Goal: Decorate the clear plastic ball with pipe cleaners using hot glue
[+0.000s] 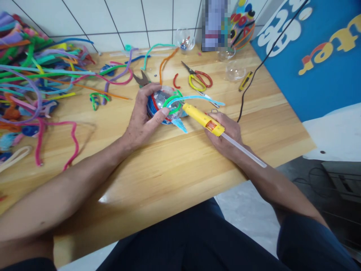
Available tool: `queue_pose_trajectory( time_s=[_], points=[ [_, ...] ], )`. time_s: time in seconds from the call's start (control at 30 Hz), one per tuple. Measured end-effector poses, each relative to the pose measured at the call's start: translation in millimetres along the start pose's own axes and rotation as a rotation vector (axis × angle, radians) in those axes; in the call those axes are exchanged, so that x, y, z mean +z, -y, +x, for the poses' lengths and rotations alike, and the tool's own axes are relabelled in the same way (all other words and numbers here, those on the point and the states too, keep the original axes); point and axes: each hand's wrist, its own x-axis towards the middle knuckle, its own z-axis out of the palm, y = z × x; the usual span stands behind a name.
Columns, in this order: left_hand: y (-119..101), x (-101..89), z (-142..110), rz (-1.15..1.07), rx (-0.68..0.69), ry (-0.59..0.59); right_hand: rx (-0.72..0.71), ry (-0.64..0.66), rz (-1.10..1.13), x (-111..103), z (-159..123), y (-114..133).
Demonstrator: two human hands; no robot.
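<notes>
Yellow plastic is standing out in the head view: we are grasping a glue gun (pixel 199 116) in our right hand (pixel 229 127), and a translucent glue stick (pixel 244 151) is poking out behind it over our forearm. With our left hand (pixel 144 114) we are gripping a clear ball (pixel 161 98), our thumb pressing in front and our fingers curling round its far side. We are holding it over the wooden table (pixel 169 169); whether it is resting there we cannot tell. On the ball, a green fuzzy strip (pixel 170 101) is curving round, a light-blue fuzzy strip (pixel 197 98) is trailing off to the right, and a light-blue cone (pixel 179 125) is jutting out. We seem to be gluing the strips on, and the next move is probably calling for a steady ball, careful aim and a thumb well away from the tip. Towards the back, a clear cup (pixel 185 37) is holding small blue and reddish bits, too tiny for naming. Farther right, a clear shell (pixel 235 70) is lying beside a yellow cutter (pixel 246 81); its contents, if any, are escaping us.
</notes>
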Motion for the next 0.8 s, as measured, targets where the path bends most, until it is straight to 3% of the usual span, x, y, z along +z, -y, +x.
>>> queue_pose_trajectory(
  time_s=[0.17,0.8],
  points=[
    [1.1,0.6,0.2,0.044,0.037,-0.012,0.056,0.021,0.044,0.0,-1.8,-1.4],
    [3.1,-0.9,-0.9,0.041,0.012,-0.001,0.03,0.025,0.052,0.1,-3.1,-2.5]
  ],
)
